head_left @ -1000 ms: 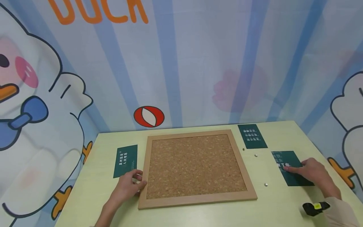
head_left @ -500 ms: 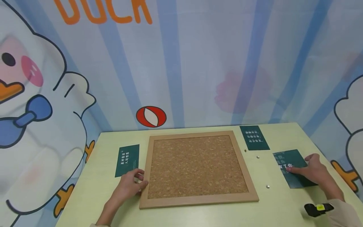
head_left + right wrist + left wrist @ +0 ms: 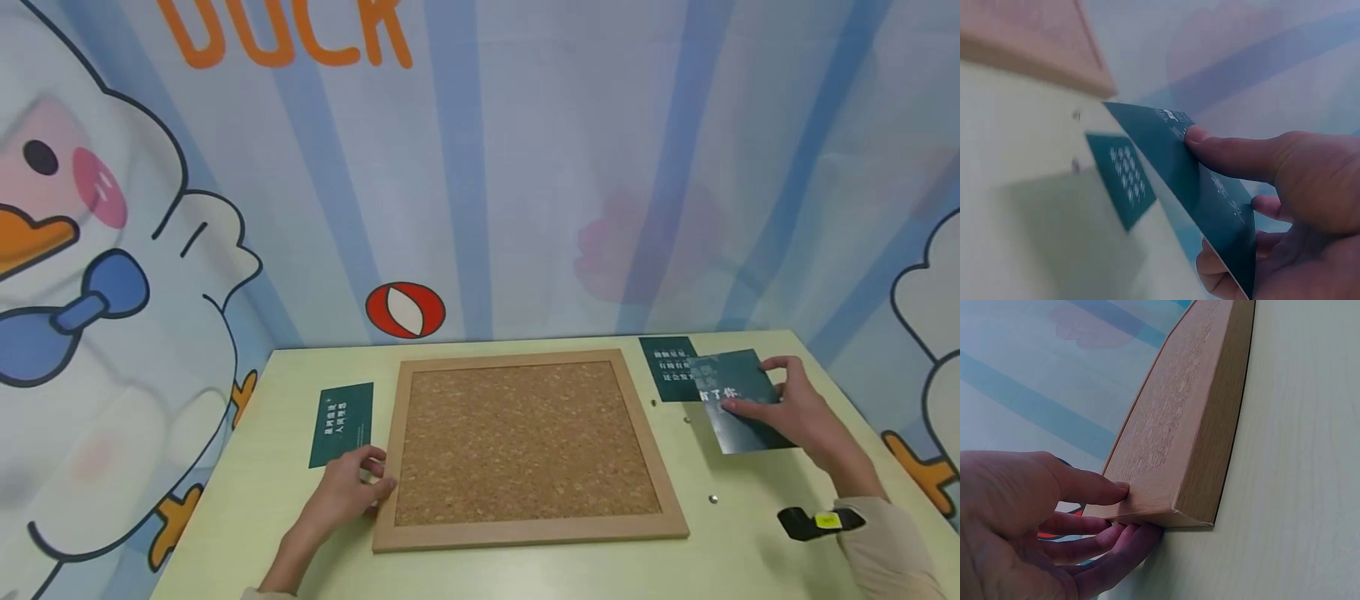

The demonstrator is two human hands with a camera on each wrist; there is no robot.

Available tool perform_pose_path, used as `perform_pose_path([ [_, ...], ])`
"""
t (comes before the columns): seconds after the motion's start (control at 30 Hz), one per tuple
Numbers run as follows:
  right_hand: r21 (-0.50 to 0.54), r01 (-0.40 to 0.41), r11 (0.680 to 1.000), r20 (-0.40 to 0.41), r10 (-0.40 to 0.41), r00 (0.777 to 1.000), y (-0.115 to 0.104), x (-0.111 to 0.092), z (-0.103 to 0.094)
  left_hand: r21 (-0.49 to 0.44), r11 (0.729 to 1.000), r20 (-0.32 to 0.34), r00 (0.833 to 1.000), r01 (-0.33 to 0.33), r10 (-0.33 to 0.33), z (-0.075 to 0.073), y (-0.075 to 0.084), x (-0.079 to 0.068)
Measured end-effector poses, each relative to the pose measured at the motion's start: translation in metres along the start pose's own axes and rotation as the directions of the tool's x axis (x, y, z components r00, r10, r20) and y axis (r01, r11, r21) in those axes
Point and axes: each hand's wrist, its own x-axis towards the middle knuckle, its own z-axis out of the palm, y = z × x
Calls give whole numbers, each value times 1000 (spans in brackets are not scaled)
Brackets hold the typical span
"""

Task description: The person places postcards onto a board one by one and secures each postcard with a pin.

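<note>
Card (image 3: 738, 383) up above table (image 3: 540, 575), right of board (image 3: 525, 442), overlapping 2nd card (image 3: 658, 354) in head view. Pinched in R hand (image 3: 798, 408), thumb on face, fingers curled behind. L hand (image 3: 348, 492) part-closed on board's left edge, thumb on top. Poss. risks: bending, b/c held one side only; slipping if pinched too loosely; knocking studs (image 3: 713, 499) if dropped low.

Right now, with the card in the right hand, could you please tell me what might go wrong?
The card pinched in the right hand might bend, since its far end is unsupported. Lowered nearby, it could knock the small shiny pieces on the table. The board might shift if the left hand at its edge pushes.
</note>
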Motion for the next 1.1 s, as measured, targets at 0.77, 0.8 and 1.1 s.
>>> perform_pose_path([
  [0.77,184,52,982,48,-62,997,-124,39,90,-6,1000,-12,1000,-7,7,0,-2,0],
  [0.8,187,50,981,55,-62,997,-126,41,96,-7,1000,-10,1000,-7,7,0,-1,0],
  [1.1,201,48,979,107,-71,992,-144,50,154,-1,1000,-13,1000,-1,1,1,0,-2],
])
